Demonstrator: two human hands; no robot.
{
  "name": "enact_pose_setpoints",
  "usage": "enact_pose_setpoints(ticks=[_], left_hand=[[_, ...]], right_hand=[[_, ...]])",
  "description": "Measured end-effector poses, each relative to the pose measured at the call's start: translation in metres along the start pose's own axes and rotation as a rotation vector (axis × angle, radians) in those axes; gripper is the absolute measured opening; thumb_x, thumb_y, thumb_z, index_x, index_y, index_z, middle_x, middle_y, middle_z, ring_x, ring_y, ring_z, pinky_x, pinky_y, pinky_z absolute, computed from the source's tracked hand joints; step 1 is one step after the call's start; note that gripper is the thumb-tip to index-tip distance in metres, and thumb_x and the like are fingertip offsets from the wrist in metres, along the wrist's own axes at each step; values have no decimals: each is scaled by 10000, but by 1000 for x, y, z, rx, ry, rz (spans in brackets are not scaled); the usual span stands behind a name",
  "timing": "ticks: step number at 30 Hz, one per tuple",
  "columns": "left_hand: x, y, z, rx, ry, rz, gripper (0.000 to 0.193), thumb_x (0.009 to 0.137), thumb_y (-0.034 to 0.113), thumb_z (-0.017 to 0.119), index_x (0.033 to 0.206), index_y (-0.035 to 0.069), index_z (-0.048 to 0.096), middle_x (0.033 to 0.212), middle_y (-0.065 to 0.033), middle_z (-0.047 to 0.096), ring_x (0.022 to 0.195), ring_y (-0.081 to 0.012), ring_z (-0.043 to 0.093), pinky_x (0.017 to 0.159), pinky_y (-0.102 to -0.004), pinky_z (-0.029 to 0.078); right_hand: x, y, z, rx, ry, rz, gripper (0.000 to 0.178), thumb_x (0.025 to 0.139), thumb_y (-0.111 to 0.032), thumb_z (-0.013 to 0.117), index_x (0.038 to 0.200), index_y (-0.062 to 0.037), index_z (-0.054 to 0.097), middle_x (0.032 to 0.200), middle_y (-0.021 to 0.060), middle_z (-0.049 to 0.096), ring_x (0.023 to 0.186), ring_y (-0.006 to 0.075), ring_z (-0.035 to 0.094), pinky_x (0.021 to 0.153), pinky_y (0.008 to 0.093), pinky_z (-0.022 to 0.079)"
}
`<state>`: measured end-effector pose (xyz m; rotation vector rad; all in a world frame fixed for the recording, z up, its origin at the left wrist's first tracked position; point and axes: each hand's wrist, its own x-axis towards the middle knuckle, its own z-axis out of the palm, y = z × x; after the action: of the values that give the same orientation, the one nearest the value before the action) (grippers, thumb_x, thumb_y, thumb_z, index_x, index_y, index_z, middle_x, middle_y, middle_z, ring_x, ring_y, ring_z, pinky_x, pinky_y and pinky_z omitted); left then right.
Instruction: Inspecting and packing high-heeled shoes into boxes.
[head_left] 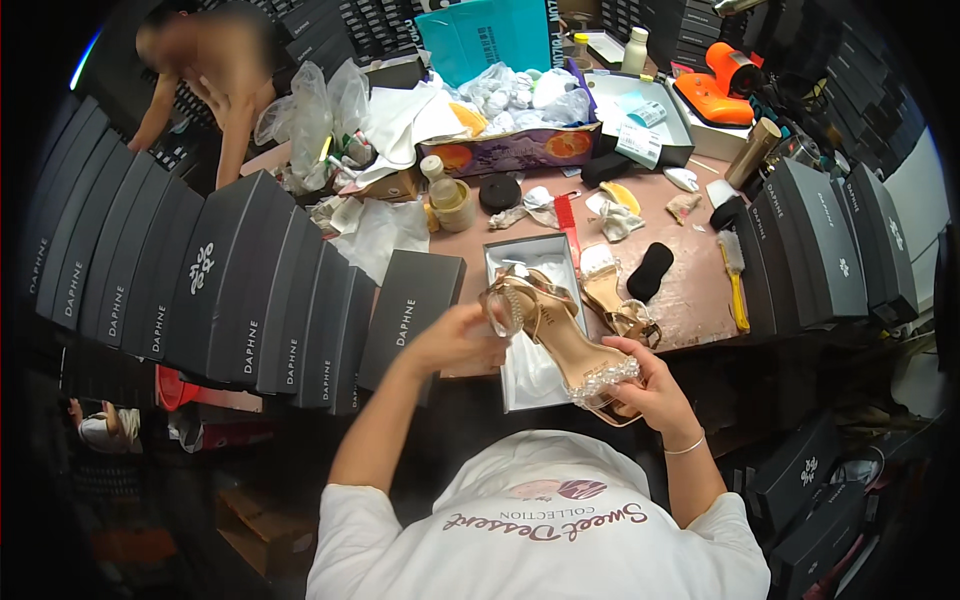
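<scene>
A high-heeled sandal (560, 345) with a beige insole, thin straps and a beaded toe band is held between both hands, tilted, above an open shoebox (508, 385). My left hand (460, 340) grips it at the heel end, closed around a clear, shiny part I cannot make out fully. My right hand (655, 395) is closed on the toe end, thumb by the beaded band. White tissue paper (535, 375) lies in the box, partly hidden by the sandal. A second sandal (605, 290) rests on the table just right of the box.
Dark shoeboxes (235, 270) stand in a row at left, others (815, 250) at right. On the table are a red brush (567, 220), a black pad (651, 271), a yellow-handled brush (737, 285) and bottles (452, 205). Behind sits a stuffed carton (520, 150). Another person (205, 75) works far left.
</scene>
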<state>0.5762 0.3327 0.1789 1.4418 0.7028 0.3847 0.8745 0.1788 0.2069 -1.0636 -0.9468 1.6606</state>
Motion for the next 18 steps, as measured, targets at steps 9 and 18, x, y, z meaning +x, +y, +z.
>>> enact_pose_setpoints(ticks=[9, 18], left_hand=[[-1, -21, 66, -724, 665, 168, 163, 1010, 180, 516, 1024, 34, 588, 830, -61, 615, 680, -131, 616, 665, -278, 543], [-71, 44, 25, -321, 925, 614, 371, 993, 349, 502, 1067, -9, 564, 1030, -160, 635, 904, -189, 629, 721, -293, 527]], right_hand=[[17, 30, -3, 62, 134, -45, 554, 845, 50, 600, 1375, 4, 448, 1214, 77, 592, 1095, 108, 572, 954, 259, 460], [55, -16, -40, -876, -34, -141, 483, 755, -13, 666, 1231, -15, 583, 785, 80, 632, 674, 138, 579, 662, 281, 493]])
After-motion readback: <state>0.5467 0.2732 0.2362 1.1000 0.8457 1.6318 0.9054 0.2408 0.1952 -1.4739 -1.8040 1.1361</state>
